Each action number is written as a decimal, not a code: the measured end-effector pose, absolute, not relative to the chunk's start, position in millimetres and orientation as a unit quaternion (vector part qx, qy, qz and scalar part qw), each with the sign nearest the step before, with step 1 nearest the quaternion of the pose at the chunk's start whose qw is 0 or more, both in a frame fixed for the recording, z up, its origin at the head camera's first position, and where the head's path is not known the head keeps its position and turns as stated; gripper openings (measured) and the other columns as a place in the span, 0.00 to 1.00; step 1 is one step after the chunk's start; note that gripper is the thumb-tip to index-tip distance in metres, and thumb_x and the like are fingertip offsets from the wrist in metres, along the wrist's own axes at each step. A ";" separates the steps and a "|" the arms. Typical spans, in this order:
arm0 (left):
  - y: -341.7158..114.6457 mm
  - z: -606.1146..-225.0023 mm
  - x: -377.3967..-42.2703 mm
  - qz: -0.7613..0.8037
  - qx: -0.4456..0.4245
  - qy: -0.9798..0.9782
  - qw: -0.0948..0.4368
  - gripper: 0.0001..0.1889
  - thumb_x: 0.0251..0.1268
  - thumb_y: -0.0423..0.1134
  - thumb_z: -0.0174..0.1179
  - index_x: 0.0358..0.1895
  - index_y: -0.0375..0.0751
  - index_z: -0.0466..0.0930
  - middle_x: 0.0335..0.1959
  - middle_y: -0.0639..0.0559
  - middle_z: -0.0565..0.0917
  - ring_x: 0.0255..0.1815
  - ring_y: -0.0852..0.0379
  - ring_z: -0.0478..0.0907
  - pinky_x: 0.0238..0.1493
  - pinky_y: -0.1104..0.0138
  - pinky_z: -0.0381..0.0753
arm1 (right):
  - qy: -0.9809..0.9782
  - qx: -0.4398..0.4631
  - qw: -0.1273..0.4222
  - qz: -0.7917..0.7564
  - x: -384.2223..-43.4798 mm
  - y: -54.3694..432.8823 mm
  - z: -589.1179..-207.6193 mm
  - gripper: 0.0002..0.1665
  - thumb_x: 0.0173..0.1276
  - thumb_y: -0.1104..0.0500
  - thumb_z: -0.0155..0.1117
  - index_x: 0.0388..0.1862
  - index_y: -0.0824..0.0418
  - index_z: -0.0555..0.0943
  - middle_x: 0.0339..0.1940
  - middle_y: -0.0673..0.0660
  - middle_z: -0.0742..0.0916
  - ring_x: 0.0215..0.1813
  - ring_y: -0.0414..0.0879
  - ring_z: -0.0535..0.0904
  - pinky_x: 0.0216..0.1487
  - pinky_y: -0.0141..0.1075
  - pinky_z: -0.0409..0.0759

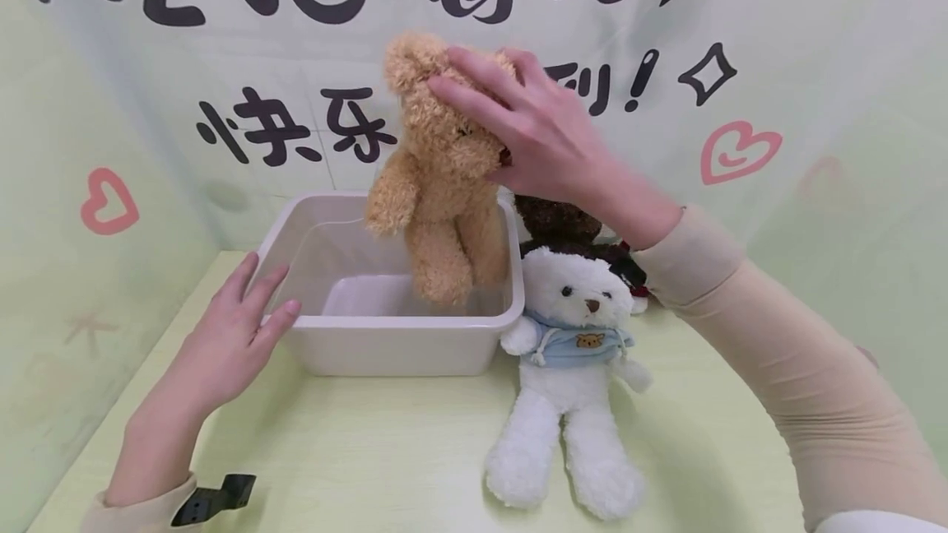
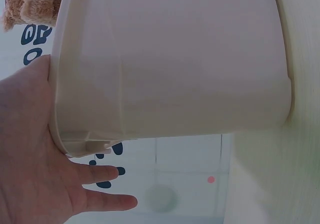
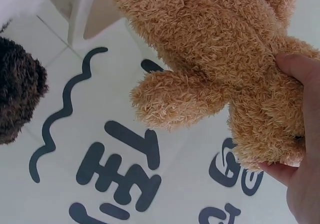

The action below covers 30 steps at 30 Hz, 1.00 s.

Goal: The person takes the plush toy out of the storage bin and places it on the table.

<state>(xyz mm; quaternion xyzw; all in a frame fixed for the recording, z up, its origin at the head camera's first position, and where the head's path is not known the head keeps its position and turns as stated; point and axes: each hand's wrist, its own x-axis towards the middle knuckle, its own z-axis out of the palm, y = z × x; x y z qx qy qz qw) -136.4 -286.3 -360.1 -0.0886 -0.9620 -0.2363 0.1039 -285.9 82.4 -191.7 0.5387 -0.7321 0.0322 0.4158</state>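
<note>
A tan teddy bear (image 1: 444, 187) hangs upright over the beige plastic bin (image 1: 400, 323), its legs below the rim level. My right hand (image 1: 544, 126) grips its head from above; in the right wrist view, the thumb and a finger of that hand (image 3: 307, 129) press into the curly fur (image 3: 215, 48). My left hand (image 1: 230, 336) rests at the bin's left front corner, fingers spread and mostly straight. The left wrist view shows this hand (image 2: 40, 149) against the bin's rim, with two fingers extended past the bin's outer wall (image 2: 190, 63).
Right of the bin, a white teddy bear (image 1: 566, 393) in a light blue hoodie lies on the pale table (image 1: 400, 451). Behind it is a dark brown plush (image 1: 559, 220), partly hidden by my right arm. A printed backdrop (image 1: 289, 89) stands behind the bin.
</note>
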 end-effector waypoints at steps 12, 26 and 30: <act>-286.1 -359.0 -137.3 -0.245 -0.095 -0.958 0.114 0.33 0.84 0.51 0.47 0.79 0.32 0.58 0.81 0.26 0.43 0.73 0.16 0.51 0.55 0.19 0.58 | -0.722 0.501 0.476 0.036 -283.5 108.0 -160.8 0.49 0.55 0.56 0.81 0.75 0.49 0.70 0.79 0.61 0.68 0.67 0.68 0.67 0.43 0.60 0.86; -285.7 -361.9 -137.9 -0.250 -0.098 -0.956 0.117 0.33 0.84 0.51 0.47 0.79 0.32 0.58 0.80 0.25 0.44 0.74 0.16 0.49 0.56 0.19 0.56 | -0.702 0.440 0.554 0.087 -278.0 170.3 -155.7 0.41 0.53 0.67 0.72 0.69 0.51 0.76 0.72 0.59 0.76 0.64 0.68 0.70 0.41 0.71 0.80; -286.7 -361.2 -137.1 -0.250 -0.098 -0.956 0.116 0.32 0.84 0.51 0.47 0.79 0.32 0.58 0.80 0.25 0.44 0.74 0.16 0.48 0.57 0.19 0.56 | -0.711 0.419 0.561 0.067 -273.3 188.2 -158.3 0.43 0.51 0.67 0.74 0.68 0.48 0.77 0.73 0.56 0.75 0.62 0.69 0.71 0.33 0.72 0.79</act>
